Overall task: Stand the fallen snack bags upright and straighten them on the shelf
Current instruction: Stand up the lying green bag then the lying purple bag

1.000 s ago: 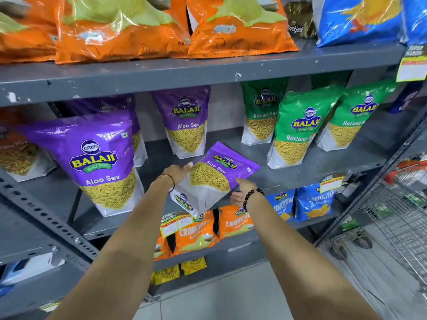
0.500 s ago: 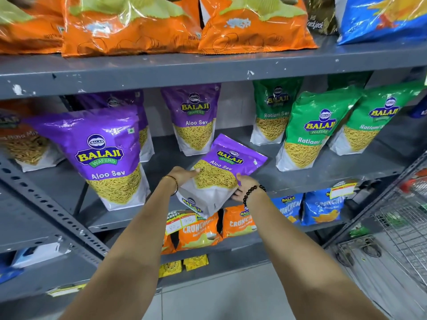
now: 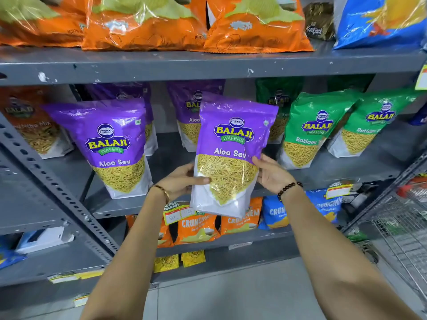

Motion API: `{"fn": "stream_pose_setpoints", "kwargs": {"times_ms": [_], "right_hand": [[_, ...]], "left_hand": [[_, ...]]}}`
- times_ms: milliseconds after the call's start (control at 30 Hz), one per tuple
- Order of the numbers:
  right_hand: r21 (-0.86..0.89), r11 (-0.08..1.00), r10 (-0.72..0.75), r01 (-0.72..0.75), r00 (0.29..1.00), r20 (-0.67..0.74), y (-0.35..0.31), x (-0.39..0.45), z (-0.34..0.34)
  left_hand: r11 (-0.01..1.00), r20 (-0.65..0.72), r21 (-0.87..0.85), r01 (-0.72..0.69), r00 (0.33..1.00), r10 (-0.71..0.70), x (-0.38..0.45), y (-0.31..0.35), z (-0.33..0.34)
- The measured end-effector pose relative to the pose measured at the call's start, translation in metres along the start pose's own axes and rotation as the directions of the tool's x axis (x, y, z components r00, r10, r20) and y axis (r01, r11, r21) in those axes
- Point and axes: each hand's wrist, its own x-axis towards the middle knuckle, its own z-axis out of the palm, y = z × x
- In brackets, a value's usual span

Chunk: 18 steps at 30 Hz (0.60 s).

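Shop aisle w/ grey metal shelving: the middle shelf [image 3: 346,179] carries the row being tidied, a shelf of orange bags above, smaller packs on a lower shelf. What changed: half a sec. ago the purple Aloo Sev bag [image 3: 233,144] lay tilted, top toward the right, over the shelf's front edge; now it is upright, label forward, raised clear of the board w/ its bottom hanging in front of the edge. Judgement: the righting step is done for this bag; what remains is to set it down on the board and square it w/ the row. L to R: an orange mix bag [image 3: 30,125] at far left, partly in shadow; a standing purple bag [image 3: 111,144] at the front, upright, leaning slightly; the left hand [image 3: 178,183], closed on the held bag's left edge, thumb across the clear window; the held bag; the right hand [image 3: 272,174], fingers around the bag's right edge, so both hands hold it. Behind it stands a rear purple bag [image 3: 187,116], partly hidden. Further right, green Ratlami bags [image 3: 314,125], upright but leaning. Obstacles: the gap betw. front purple bag and green bags looks free; a wire cart [image 3: 406,227] stands at far right, off the shelf.
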Motion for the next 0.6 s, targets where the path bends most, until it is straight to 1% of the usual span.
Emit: {"fn": "stream_pose_setpoints", "kwargs": {"times_ms": [167, 300, 400, 500, 600], "right_hand": [[0.013, 0.997, -0.074, 0.073, 0.973, 0.22, -0.025, -0.009, 0.004], [0.02, 0.996, -0.084, 0.082, 0.929, 0.36, -0.037, -0.016, 0.008], [0.016, 0.997, -0.073, 0.072, 0.914, 0.399, -0.039, -0.016, 0.01], [0.011, 0.998, -0.065, 0.067, 0.91, 0.41, -0.036, -0.014, 0.009], [-0.014, 0.998, -0.045, 0.054, 0.924, 0.381, -0.032, -0.007, 0.008]], "left_hand": [[0.992, 0.147, 0.111, -0.053, 0.988, 0.037, -0.023, 0.023, 0.007], [0.98, 0.193, 0.162, -0.116, 0.978, 0.084, -0.041, 0.039, 0.013], [0.977, 0.209, 0.169, -0.131, 0.973, 0.094, -0.048, 0.042, 0.014], [0.978, 0.195, 0.176, -0.115, 0.978, 0.08, -0.049, 0.041, 0.012], [0.978, 0.16, 0.193, -0.081, 0.986, 0.049, -0.044, 0.037, 0.006]]}}
